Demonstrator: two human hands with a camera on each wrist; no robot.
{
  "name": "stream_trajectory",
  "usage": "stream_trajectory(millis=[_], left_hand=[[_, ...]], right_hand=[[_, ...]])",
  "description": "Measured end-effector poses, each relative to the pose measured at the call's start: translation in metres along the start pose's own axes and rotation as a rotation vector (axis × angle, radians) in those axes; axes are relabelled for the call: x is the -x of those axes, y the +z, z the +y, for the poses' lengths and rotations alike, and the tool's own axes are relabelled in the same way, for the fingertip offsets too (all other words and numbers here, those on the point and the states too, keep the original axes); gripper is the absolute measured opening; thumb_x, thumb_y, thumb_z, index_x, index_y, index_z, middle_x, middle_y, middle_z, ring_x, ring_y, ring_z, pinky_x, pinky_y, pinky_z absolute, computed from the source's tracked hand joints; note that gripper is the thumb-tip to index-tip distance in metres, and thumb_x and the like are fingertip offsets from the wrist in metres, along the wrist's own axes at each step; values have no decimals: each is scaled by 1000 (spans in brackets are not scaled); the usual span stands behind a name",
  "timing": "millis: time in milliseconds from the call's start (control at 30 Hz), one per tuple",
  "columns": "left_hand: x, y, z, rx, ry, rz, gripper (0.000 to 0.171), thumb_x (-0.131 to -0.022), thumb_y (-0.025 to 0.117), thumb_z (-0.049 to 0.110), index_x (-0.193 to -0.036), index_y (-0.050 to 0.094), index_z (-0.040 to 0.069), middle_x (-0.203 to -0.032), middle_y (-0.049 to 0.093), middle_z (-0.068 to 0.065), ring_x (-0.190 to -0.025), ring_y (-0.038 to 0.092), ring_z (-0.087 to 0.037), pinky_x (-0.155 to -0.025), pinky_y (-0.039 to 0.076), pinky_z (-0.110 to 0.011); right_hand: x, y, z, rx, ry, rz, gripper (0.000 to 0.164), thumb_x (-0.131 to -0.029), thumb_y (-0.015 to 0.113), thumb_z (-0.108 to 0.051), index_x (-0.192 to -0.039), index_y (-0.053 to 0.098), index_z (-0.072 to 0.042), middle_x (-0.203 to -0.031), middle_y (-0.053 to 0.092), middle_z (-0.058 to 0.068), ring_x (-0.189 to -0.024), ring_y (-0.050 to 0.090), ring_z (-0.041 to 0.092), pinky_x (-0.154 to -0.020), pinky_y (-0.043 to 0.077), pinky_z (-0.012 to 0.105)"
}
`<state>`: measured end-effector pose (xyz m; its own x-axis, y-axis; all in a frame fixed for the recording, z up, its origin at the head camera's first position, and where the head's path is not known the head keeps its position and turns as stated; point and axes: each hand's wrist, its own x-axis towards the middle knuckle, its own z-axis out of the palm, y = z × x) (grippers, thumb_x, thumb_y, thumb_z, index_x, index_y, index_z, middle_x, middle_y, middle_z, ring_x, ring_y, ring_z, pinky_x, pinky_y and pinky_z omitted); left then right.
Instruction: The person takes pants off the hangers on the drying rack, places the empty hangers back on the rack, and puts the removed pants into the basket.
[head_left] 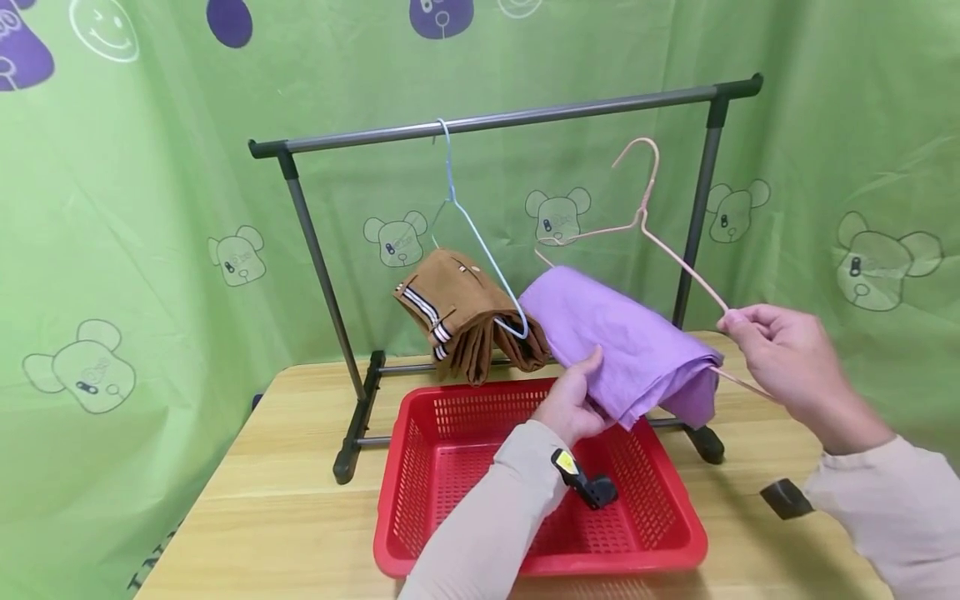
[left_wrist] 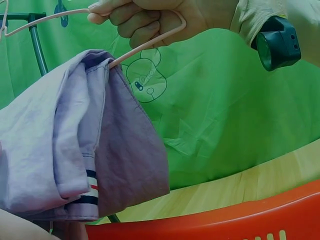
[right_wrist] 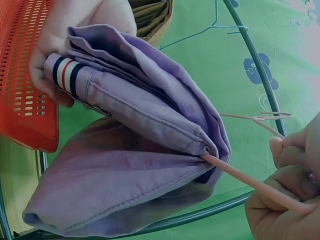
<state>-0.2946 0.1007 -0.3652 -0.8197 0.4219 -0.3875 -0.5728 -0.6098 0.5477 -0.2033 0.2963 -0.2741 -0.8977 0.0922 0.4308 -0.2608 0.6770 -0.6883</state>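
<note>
Folded purple pants [head_left: 622, 342] hang over the lower bar of a pink hanger [head_left: 684, 265], above the front right of a red basket. My left hand [head_left: 572, 404] holds their lower edge, thumb on the upper face and the other fingers partly hidden beneath. With curled fingers my right hand [head_left: 787, 358] grips the hanger's right end, its hook pointing up and apart from the rail. The right wrist view shows the bar passing into the fold of the cloth, and a striped band [right_wrist: 68, 76] near the left fingers.
A grey clothes rack [head_left: 525, 122] stands on the wooden table [head_left: 300, 467]. From its rail hangs a blue hanger [head_left: 480, 237] bearing folded brown pants [head_left: 457, 300], close left of the purple ones. In front sits the red basket [head_left: 390, 500]. Green printed cloth [head_left: 150, 208] hangs behind.
</note>
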Motion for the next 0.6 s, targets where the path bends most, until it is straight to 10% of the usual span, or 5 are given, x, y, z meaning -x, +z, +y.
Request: stream_trajectory(millis=[600], left_hand=[[9, 7, 5, 92, 34, -188, 15, -94, 62, 20, -103, 59, 8, -108, 67, -6, -113, 59, -21, -103, 41, -39]], right_hand=[[0, -3, 1, 2, 3, 2, 20, -102, 48, -32, -100, 62, -18, -63, 54, -4, -44, 35, 14, -34, 30, 32]])
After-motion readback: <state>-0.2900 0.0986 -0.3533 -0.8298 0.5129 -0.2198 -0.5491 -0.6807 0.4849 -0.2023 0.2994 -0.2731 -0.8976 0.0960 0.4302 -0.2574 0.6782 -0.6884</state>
